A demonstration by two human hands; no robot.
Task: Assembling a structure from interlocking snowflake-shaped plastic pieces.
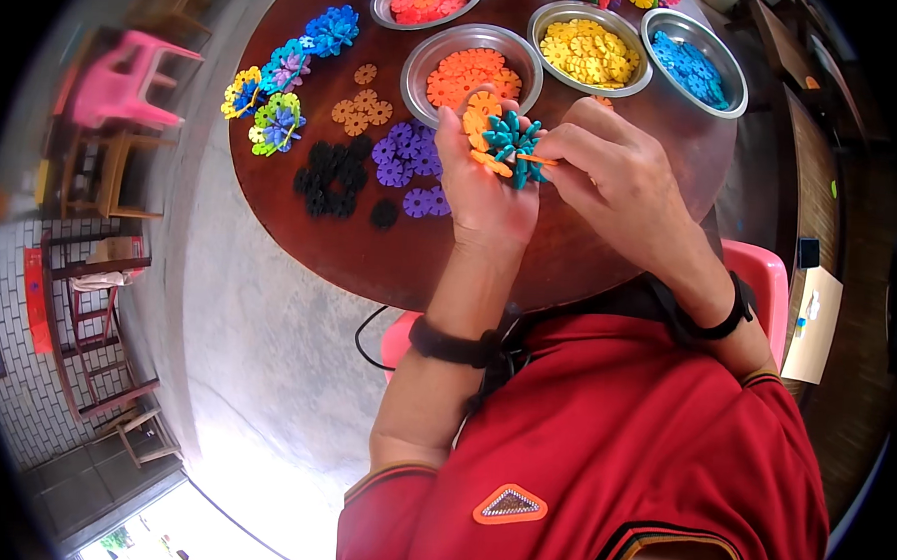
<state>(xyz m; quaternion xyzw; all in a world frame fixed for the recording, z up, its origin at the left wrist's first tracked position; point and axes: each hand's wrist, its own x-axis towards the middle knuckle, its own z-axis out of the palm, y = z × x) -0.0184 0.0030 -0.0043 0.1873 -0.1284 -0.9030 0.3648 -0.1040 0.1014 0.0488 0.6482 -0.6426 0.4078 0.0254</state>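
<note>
Across the table, a cupped left hand [485, 204] cradles a teal flower [513, 133]; beside that palm, the right hand [619, 167] pinches an orange disc [536, 160], best eased in squarely.

Pink plastic seat [106, 93], white brickwork [13, 391]

Worktop [339, 255]: wood, dark reddish, smooth, glossy; pale reflections at right. Bowl [632, 86] around yellow discs [588, 54]: metal, silvery, smooth, shiny. Yellow discs: plastic by look, slight sheen. Teal cluster [511, 135]: plastic by look, smooth. Black discs [328, 180]: plastic by look, nearer matt. Shirt [622, 438]: red cloth, matt. Pink chair [122, 84]: plastic, smooth, glossy. Floor [266, 322]: concrete-like, mottled.
</note>
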